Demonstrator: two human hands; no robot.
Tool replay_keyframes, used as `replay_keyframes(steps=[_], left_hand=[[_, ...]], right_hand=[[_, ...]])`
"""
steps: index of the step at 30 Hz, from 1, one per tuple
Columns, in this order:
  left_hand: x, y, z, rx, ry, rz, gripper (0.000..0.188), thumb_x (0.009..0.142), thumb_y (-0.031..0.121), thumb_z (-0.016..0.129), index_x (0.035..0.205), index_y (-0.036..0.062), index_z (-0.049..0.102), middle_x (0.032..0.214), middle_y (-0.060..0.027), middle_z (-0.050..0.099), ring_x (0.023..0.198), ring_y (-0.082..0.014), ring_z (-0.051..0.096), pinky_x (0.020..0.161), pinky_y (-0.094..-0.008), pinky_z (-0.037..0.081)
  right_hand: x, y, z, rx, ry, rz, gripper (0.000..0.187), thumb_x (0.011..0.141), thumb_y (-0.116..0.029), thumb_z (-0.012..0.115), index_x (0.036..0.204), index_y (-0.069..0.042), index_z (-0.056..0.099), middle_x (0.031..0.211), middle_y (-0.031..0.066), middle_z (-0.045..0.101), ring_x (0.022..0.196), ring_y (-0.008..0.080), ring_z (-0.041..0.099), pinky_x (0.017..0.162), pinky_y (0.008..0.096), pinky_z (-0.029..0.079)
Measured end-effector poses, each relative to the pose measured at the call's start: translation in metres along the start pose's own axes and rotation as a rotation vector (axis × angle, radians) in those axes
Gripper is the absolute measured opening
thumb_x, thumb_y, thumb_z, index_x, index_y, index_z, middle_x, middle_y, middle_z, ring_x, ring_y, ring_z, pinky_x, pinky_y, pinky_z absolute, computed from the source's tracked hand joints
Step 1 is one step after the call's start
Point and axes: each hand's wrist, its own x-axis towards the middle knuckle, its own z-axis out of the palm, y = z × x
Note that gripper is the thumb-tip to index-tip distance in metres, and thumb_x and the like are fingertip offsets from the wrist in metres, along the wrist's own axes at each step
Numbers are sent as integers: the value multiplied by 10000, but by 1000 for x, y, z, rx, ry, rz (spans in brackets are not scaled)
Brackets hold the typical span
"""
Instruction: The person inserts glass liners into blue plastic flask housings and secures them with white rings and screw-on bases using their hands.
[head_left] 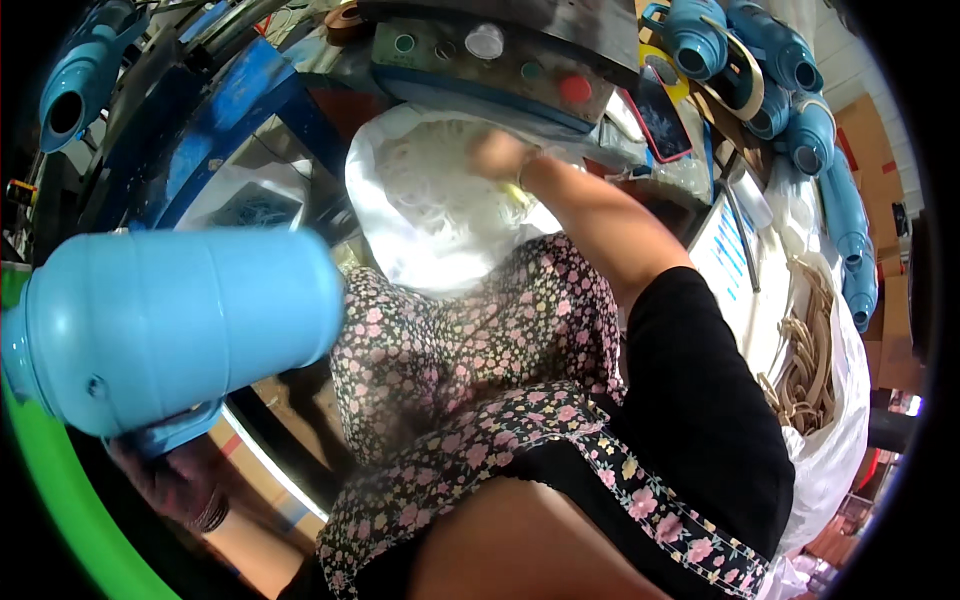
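A light blue thermos flask shell [190, 315] lies on its side in the air at the left, its neck pointing left. My left hand [180, 480], in a dark glove, is closed round its handle [178, 432] from below. In front of me an open white plastic bag [400, 240] holds a heap of thin, clear whitish ring-like pieces [435, 170]. Over the far right part of that heap is my right hand [500, 155]. Motion blurs its fingers, so whether it grips any piece cannot be made out.
Behind the bag stands a machine's control panel [490, 60] with a red button [576, 88]. A phone [658, 125] lies right of it. Several blue flask shells [810, 135] line the right side, above a bag of tan strips [810, 350]. A blue metal frame [225, 115] is at left.
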Motion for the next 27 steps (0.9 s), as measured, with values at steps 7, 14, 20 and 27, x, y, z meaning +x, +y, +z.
replay_keyframes(steps=[7,14,20,27], left_hand=[[-15,1,-5,292,76,-317,322,930,169,602,1210,24,540,1006,-83,630,858,-160,602,788,-286,479],[-28,17,4,315,-76,-466,387,763,128,697,1113,16,576,959,-60,590,824,-159,561,747,-286,465],[-22,13,4,494,-403,-398,468,613,198,833,1005,24,648,901,-56,626,834,-179,610,730,-309,499],[41,-6,23,380,-976,-403,452,558,271,811,943,69,690,911,-73,634,868,-205,642,750,-321,516]], right_hand=[[-2,39,66,-201,17,-146,382,788,-162,559,1140,-22,600,1043,209,662,964,337,643,815,397,515],[-23,29,13,-210,-92,35,361,843,-220,505,1135,-30,601,1058,222,658,996,354,634,813,396,516],[-125,-42,-86,-177,-268,18,581,727,-387,753,1165,-37,601,1035,161,663,986,301,626,837,398,475],[-197,-165,-128,67,182,-1016,314,792,-134,679,1105,-135,646,774,67,592,729,215,603,621,301,479]])
